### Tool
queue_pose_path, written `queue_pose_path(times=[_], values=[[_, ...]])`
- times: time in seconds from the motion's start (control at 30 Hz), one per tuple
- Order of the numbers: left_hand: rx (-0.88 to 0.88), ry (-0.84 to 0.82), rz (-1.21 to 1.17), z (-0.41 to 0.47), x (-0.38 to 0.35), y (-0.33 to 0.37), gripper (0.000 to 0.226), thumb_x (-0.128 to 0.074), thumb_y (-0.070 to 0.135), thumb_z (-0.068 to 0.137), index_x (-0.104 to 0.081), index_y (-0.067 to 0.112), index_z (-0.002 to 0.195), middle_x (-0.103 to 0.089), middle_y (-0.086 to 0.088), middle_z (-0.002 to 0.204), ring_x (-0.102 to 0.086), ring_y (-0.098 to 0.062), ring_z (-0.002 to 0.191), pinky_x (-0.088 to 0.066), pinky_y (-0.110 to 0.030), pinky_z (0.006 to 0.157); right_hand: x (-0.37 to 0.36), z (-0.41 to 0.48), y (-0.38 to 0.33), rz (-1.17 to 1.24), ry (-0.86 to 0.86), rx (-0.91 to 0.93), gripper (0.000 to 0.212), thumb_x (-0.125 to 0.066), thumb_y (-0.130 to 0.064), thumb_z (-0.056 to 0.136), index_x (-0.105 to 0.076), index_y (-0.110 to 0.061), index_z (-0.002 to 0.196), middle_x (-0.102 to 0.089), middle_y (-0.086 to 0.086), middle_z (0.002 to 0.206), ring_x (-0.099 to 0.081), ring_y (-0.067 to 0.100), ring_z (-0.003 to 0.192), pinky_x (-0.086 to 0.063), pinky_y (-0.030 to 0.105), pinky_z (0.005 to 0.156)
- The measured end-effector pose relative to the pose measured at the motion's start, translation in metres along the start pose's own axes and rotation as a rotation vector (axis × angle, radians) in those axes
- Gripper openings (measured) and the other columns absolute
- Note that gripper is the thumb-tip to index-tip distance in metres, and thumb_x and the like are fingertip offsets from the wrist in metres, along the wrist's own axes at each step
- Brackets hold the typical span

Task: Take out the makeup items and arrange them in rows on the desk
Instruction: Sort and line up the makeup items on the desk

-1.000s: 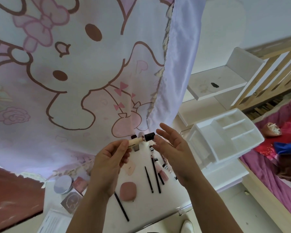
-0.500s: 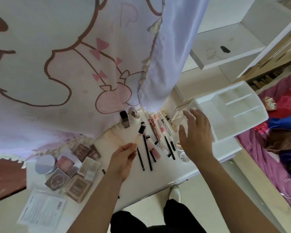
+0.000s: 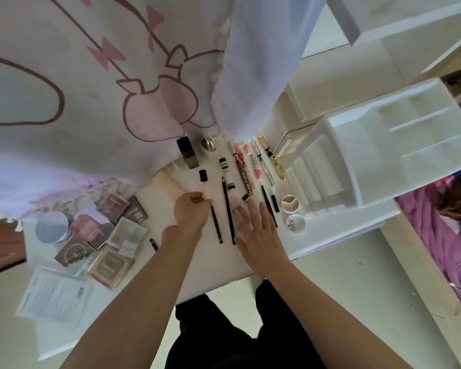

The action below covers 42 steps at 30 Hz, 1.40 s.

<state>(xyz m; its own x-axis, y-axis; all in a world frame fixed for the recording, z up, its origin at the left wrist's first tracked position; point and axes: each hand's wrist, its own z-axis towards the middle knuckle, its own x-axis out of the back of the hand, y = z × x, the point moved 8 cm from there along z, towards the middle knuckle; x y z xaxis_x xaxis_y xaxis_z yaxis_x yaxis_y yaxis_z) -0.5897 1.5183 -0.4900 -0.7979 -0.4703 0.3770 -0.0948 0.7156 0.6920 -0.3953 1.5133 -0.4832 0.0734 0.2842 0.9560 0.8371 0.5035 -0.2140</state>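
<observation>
My left hand (image 3: pixel 190 213) grips the lower end of a beige concealer tube (image 3: pixel 205 185) with a black cap, held low over the white desk (image 3: pixel 216 272). My right hand (image 3: pixel 256 230) hovers flat with fingers spread over the row of black pencils (image 3: pixel 229 211) and pink tubes (image 3: pixel 244 173), holding nothing. A gold mascara (image 3: pixel 273 158) lies at the row's right end. Two round pots (image 3: pixel 290 203) sit beside the white organizer (image 3: pixel 383 150), whose compartments look empty. Several palettes (image 3: pixel 112 230) are grouped at the left, with a round silver compact (image 3: pixel 52 227).
A cartoon-print curtain (image 3: pixel 91 89) hangs over the back of the desk and touches the far items. A dark square bottle (image 3: pixel 188 153) stands near its hem. A printed paper sheet (image 3: pixel 55 295) lies at the front left. White shelves (image 3: pixel 399 30) rise at right.
My view tilted down toward the desk. My left hand brought the concealer tube down beside the pencils. My right hand let go of its cap end and came back over the row.
</observation>
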Motion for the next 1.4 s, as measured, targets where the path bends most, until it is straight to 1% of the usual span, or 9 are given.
queue_pose_path(times=[0.23,0.5,0.6,0.67,0.87,0.97,1.03,1.27,1.4], values=[[-0.074,0.064,0.235,0.009,-0.011,0.002,0.036,-0.074,0.021,0.082,-0.064,0.011,0.115,-0.066,0.002,0.097,-0.061,-0.017,0.096,-0.049,-0.028,0.085,-0.027,0.000,0.000,-0.030,-0.045,0.023,0.069,-0.055,-0.038,0.093,-0.031,-0.016,0.155,-0.012,0.020,0.165,-0.018,0.047,0.148,-0.025,0.058,0.118],[-0.161,0.001,0.398,0.011,-0.027,0.002,0.037,-0.072,0.039,0.085,-0.066,0.012,0.110,-0.065,0.002,0.097,-0.054,-0.012,0.088,-0.042,-0.024,0.080,-0.039,-0.003,0.012,0.001,-0.075,-0.011,0.072,-0.052,-0.042,0.095,-0.024,-0.017,0.157,-0.004,0.016,0.166,-0.018,0.045,0.149,-0.030,0.053,0.116],[-0.178,-0.035,0.409,0.004,-0.023,0.000,0.035,-0.064,0.047,0.090,-0.065,0.017,0.108,-0.061,0.008,0.092,-0.058,-0.014,0.092,-0.043,-0.026,0.080,-0.040,-0.005,0.016,0.003,-0.079,-0.024,0.073,-0.056,-0.040,0.093,-0.027,-0.015,0.156,-0.005,0.018,0.166,-0.018,0.047,0.148,-0.031,0.055,0.115],[-0.188,-0.041,0.436,-0.003,-0.011,-0.011,0.032,-0.054,0.050,0.094,-0.064,0.022,0.108,-0.064,0.009,0.100,-0.058,-0.013,0.094,-0.042,-0.028,0.080,-0.038,-0.009,0.016,0.006,-0.058,-0.039,0.071,-0.060,-0.035,0.090,-0.034,-0.013,0.153,-0.010,0.021,0.165,-0.018,0.046,0.149,-0.031,0.056,0.116],[-0.502,0.134,0.738,-0.017,0.056,-0.036,0.026,-0.059,0.029,0.093,-0.068,0.012,0.111,-0.060,-0.011,0.123,-0.054,-0.037,0.114,-0.043,-0.049,0.095,-0.006,0.013,-0.016,0.089,0.079,-0.058,0.055,-0.057,-0.030,0.092,-0.044,-0.013,0.143,-0.031,0.021,0.157,-0.028,0.040,0.146,-0.032,0.054,0.114],[-0.491,0.111,0.851,-0.021,0.087,-0.059,0.031,-0.061,0.029,0.094,-0.066,0.011,0.119,-0.054,-0.013,0.137,-0.047,-0.038,0.127,-0.039,-0.054,0.102,0.001,0.035,-0.048,0.138,0.082,-0.046,0.054,-0.063,-0.030,0.091,-0.049,-0.013,0.141,-0.042,0.020,0.151,-0.039,0.038,0.140,-0.039,0.053,0.107],[-0.504,0.061,0.876,-0.021,0.100,-0.069,0.033,-0.060,0.028,0.095,-0.064,0.012,0.123,-0.050,-0.013,0.144,-0.044,-0.038,0.132,-0.039,-0.056,0.104,0.001,0.052,-0.071,0.191,0.046,-0.026,0.055,-0.060,-0.030,0.094,-0.046,-0.015,0.144,-0.039,0.019,0.153,-0.037,0.038,0.141,-0.038,0.052,0.109],[-0.574,-0.089,0.776,-0.014,0.116,-0.076,0.032,-0.056,0.024,0.098,-0.063,0.012,0.126,-0.047,-0.007,0.148,-0.041,-0.028,0.137,-0.036,-0.043,0.112,-0.024,0.089,-0.118,0.143,-0.132,-0.026,0.055,-0.045,-0.032,0.103,-0.026,-0.030,0.155,-0.012,0.018,0.164,-0.016,0.036,0.150,-0.024,0.047,0.117],[-0.592,-0.087,0.701,-0.008,0.130,-0.075,0.028,-0.056,0.020,0.097,-0.065,0.011,0.122,-0.050,-0.004,0.146,-0.044,-0.024,0.135,-0.034,-0.035,0.111,-0.026,0.098,-0.124,0.154,-0.091,-0.070,0.047,-0.049,-0.028,0.101,-0.040,-0.031,0.147,-0.029,0.013,0.157,-0.032,0.033,0.141,-0.035,0.046,0.110]])
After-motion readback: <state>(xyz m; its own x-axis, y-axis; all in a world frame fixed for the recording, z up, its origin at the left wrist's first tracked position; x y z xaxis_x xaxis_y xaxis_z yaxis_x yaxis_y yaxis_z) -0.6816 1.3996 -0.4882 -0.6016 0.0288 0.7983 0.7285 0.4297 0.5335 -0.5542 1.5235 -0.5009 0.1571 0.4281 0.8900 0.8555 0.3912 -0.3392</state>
